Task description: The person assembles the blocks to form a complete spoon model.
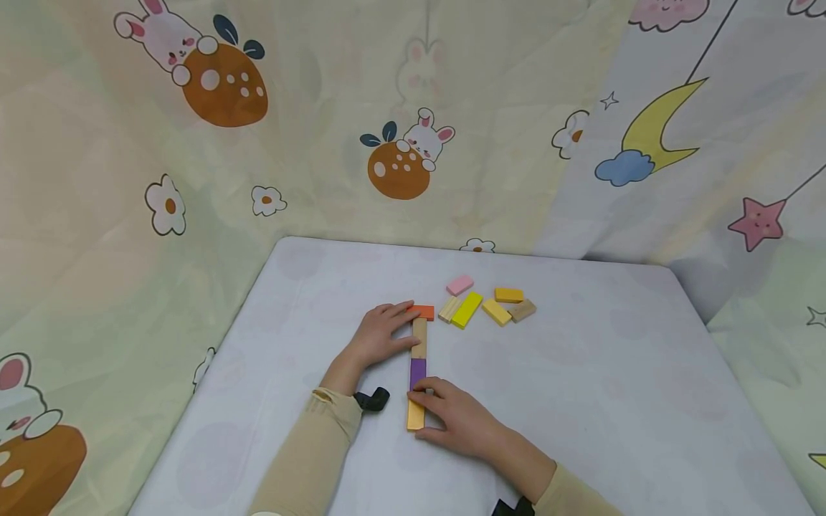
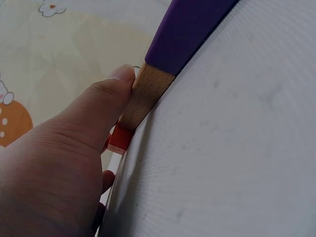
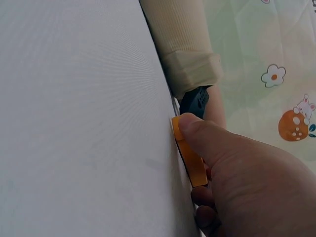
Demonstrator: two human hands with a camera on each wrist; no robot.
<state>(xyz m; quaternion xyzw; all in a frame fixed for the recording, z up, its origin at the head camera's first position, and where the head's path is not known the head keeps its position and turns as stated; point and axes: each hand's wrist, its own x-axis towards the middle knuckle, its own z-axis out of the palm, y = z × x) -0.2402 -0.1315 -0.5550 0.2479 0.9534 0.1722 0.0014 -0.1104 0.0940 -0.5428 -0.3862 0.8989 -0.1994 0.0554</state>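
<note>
A straight row of wooden blocks runs toward me on the white table: an orange block (image 1: 424, 312) lies crosswise at the far end, followed by a plain wood block (image 1: 419, 338), a purple block (image 1: 418, 373) and a yellow-orange block (image 1: 416, 416). My left hand (image 1: 382, 335) rests beside the far part, fingertips at the orange block and thumb against the plain block's side. With thumb and fingers, my right hand (image 1: 461, 419) pinches the yellow-orange block at the near end. In the right wrist view, the thumb lies on that block (image 3: 191, 160).
Right of the row's far end lie a pink block (image 1: 460, 285), a bright yellow block (image 1: 467, 309), a pale ridged block (image 1: 449, 309), two golden-yellow blocks (image 1: 509, 294) and a brown block (image 1: 523, 310). The table (image 1: 613, 373) backs onto a printed cloth (image 1: 310, 129).
</note>
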